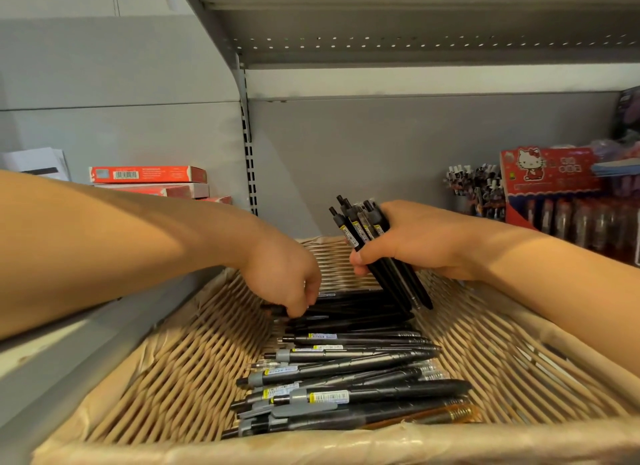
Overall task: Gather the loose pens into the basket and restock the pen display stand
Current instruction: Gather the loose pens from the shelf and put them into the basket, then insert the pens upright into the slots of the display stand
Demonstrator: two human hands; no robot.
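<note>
The right hand (pixel 420 242) held a bundle of black pens (pixel 374 249); the left hand (pixel 282 277) pinched pens lying in the woven straw basket (pixel 180 371), probably to add them next.

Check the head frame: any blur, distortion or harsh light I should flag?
Head view: wide-angle bend, the shelf edges bow and both forearms balloon at the sides; basket weave smears near the bottom edge, likely motion blur; the pens lying in it stay fairly sharp; left hand shadows the pens under it; warm light patches cross the right hand; no strong glare.
</note>
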